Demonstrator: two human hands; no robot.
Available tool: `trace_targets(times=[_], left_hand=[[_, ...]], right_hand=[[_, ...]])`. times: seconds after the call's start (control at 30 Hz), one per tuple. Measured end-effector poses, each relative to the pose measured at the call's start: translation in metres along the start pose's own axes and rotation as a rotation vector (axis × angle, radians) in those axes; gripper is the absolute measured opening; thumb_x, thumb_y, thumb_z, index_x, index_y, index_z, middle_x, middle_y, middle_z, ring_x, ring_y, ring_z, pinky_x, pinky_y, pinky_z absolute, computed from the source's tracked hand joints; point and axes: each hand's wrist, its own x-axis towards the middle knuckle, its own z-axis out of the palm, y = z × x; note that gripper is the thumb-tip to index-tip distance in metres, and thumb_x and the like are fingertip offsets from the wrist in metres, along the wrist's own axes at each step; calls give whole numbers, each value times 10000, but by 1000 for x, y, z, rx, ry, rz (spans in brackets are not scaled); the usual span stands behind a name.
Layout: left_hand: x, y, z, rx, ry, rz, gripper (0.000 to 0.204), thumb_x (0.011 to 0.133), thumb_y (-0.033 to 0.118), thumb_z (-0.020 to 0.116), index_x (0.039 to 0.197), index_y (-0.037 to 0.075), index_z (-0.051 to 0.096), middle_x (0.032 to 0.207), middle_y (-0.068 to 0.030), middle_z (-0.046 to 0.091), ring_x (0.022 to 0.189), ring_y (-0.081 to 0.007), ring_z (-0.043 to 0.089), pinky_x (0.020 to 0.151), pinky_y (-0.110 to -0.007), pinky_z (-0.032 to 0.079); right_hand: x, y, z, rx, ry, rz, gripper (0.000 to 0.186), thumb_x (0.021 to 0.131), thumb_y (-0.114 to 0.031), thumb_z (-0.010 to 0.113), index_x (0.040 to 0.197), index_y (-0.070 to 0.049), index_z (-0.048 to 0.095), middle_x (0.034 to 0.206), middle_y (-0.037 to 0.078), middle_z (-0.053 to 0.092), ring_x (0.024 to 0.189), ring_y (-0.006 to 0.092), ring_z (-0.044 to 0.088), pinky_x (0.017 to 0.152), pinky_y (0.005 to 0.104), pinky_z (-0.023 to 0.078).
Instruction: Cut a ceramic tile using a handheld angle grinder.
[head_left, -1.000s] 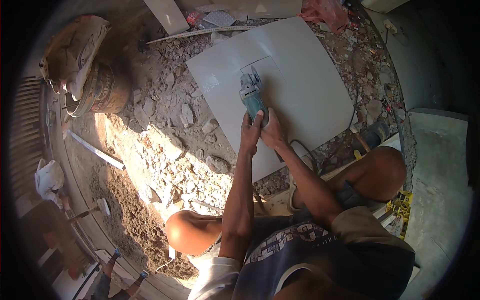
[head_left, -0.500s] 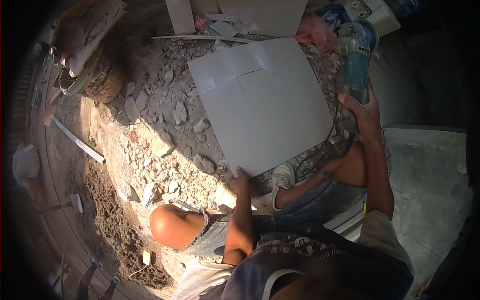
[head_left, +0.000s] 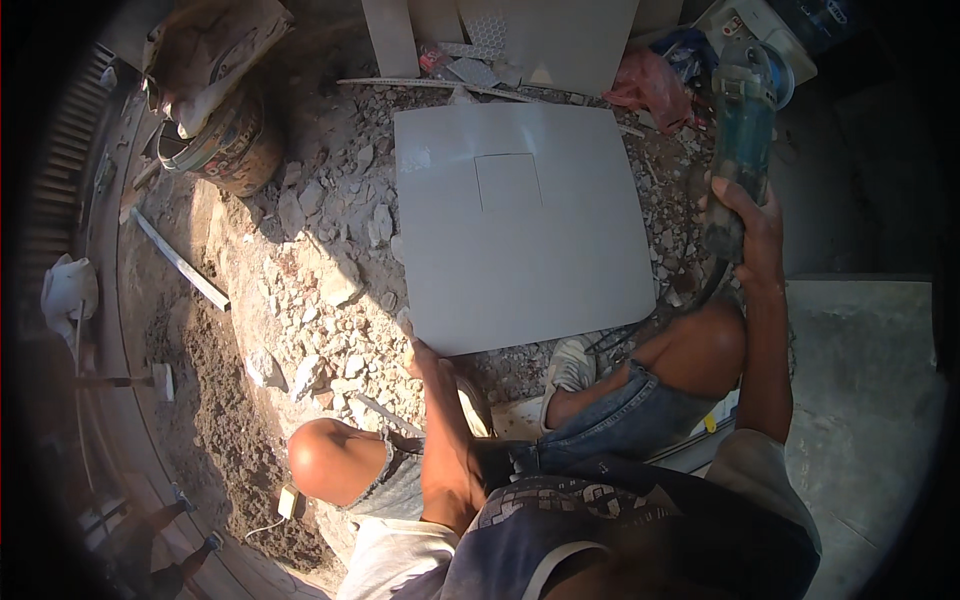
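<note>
A large grey square tile lies flat on the rubble in front of me. Thin dark cut lines mark out a small square in its far half, with pale dust streaks around them. At the tile's near left corner my left hand is closed on the edge, its fingers partly hidden. Out to the right, my right hand wraps round the body of a teal angle grinder, held up beside the tile. The grinder's disc faces away from me, and its black cable hangs toward my knee.
Broken stone covers the ground to the left. A dirty bucket with a sack on it stands far left, near a pale strip. Boards and a red plastic bag lie beyond; a grey slab is at right.
The tile has turned clockwise, its far edge now nearly level. My left hand has shifted left with its corner. The right hand still holds the grinder, and the view has moved slightly.
</note>
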Motion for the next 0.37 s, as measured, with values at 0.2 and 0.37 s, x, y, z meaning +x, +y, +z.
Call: trace_targets(times=[0.2,0.37], left_hand=[[33,26,-28,-81,-122,228,447,919,387,563,1052,-36,619,969,-123,663,876,-228,660,703,-319,569],[-31,25,-20,343,464,197,581,904,417,514,1213,-74,554,1217,-195,581,1104,-298,561,921,-411,472]], right_hand=[[-2,-1,10,101,-90,60,341,784,-202,720,1033,-17,579,827,74,638,658,120,618,590,256,517],[-5,-1,12,171,-86,79,386,784,-205,727,1079,-20,560,857,87,655,669,121,626,608,260,533]])
